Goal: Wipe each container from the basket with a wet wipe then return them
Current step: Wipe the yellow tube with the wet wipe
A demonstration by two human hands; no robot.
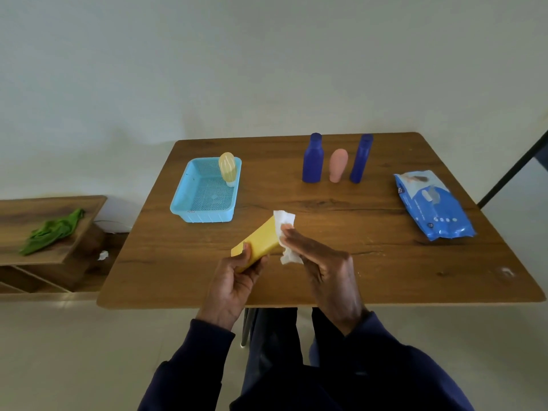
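Above the near middle of the brown wooden table (pixel 385 262), the left hand (pixel 234 280) grips a flat yellow plastic container (pixel 261 241), tilted, while the right hand (pixel 323 262) presses a white wet wipe (pixel 284 221) against its upper end. Well apart, the light-blue mesh basket (pixel 189 200) holds a translucent yellow bottle (pixel 227 167) near the table's left edge.

I see two bare hands, the left hand (pixel 234 280) and the right hand (pixel 329 271), without gloves, rings or a watch. Dark navy long sleeves (pixel 189 360) end at each wrist, cuffs snug. Below the hands, dark trousers (pixel 272 336) show.
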